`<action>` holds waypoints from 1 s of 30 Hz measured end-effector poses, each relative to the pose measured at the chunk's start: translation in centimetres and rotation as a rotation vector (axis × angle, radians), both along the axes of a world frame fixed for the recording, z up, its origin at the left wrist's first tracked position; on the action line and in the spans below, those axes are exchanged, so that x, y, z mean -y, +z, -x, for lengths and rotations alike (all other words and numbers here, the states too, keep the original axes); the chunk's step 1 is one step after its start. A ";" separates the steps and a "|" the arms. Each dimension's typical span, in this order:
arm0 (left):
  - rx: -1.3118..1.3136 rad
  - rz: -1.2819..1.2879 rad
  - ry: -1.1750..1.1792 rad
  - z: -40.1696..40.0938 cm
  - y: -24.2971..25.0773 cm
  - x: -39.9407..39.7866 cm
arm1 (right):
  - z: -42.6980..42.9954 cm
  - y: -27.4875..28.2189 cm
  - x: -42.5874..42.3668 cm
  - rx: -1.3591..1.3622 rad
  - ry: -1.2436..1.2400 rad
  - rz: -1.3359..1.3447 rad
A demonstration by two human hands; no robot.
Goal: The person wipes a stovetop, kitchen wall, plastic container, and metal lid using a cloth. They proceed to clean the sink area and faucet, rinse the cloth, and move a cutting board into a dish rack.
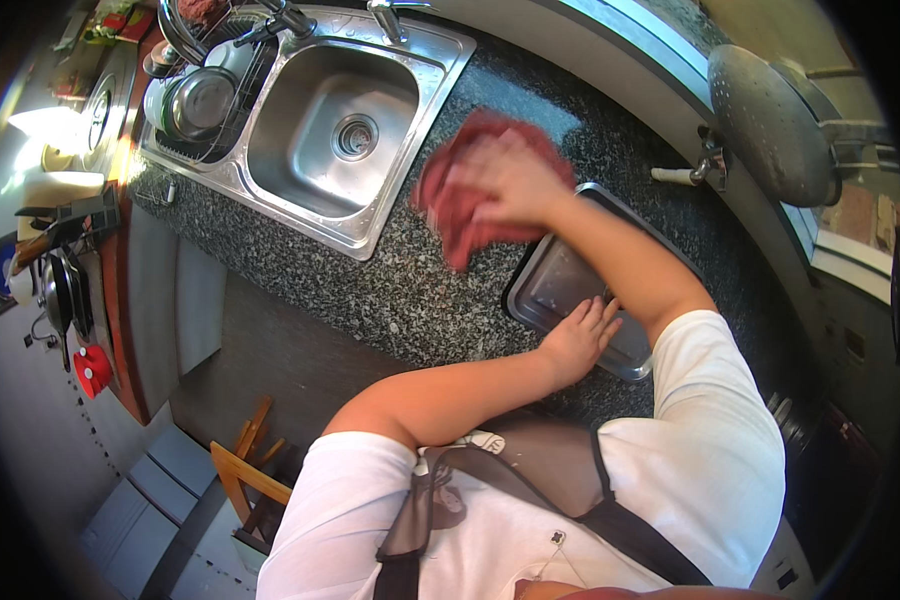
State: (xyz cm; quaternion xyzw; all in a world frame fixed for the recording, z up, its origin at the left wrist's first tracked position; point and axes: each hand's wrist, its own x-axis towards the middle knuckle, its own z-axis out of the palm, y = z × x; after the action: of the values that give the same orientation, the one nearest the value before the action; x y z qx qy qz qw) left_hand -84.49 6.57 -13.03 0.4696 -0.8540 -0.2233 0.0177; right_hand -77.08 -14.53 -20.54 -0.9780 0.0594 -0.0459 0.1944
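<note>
My right hand [514,180] is on a crumpled red cloth [461,199], which lies on the speckled granite countertop [420,300]. Motion blurs both the fingers and the cloth. My left hand [581,341] rests with fingers extended on a shallow rectangular metal tray [544,289]. A dark rim shows around part of the tray, and my right forearm crosses over it, hiding its middle. Whether the tray has a lid on it I cannot tell.
Left of the cloth is a stainless steel sink [330,142] with a faucet [390,22]. A wire dish rack [244,112] holds a metal bowl [204,101] and other dishes. A large perforated skimmer [769,124] hangs by the window at right. A wooden chair [251,472] stands below.
</note>
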 end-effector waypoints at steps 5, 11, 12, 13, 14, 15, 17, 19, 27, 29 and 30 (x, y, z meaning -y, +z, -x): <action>-0.471 -0.099 0.204 -6.5 2.9 -3.8 | -1.1 -2.9 4.0 -0.119 -1.051 0.255; -0.629 -0.013 0.546 -11.6 3.7 -10.4 | -7.5 -0.4 -12.1 -0.158 -0.957 0.021; -0.618 0.026 0.554 -12.6 3.5 -11.0 | -7.1 0.0 -15.3 -0.157 -0.852 -0.017; -0.628 0.022 0.551 -13.6 3.6 -11.6 | -6.6 0.4 -18.6 -0.152 -0.755 -0.052; -0.630 0.025 0.533 -14.6 4.0 -11.9 | -5.5 -0.2 -22.4 -0.099 -0.628 -0.048; -0.627 0.028 0.523 -15.5 4.2 -12.2 | -4.3 -1.0 -25.9 -0.043 -0.493 -0.046; -0.623 0.055 0.462 -17.6 4.5 -12.1 | -0.9 -1.3 -30.3 0.019 -0.209 -0.124; -0.628 0.063 0.417 -19.5 4.9 -11.6 | 0.7 -1.3 -31.1 0.053 -0.227 -0.294; -0.600 0.029 0.142 -17.3 5.4 -2.9 | -4.9 -2.9 -31.9 0.282 -0.496 -0.482; -0.585 -0.034 -0.008 -13.8 4.6 0.2 | -3.3 -3.6 -33.8 0.013 -0.550 -0.498; -0.559 -0.033 -0.036 -12.2 3.9 1.6 | -1.5 -2.8 -34.1 0.025 -0.513 -0.383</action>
State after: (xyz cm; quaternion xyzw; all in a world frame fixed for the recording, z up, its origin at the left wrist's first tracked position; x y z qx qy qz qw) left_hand -72.27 4.94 -9.15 0.3746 -0.8204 -0.3584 0.2411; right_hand -75.61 19.54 -23.35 -0.8760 0.3093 -0.0936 0.3579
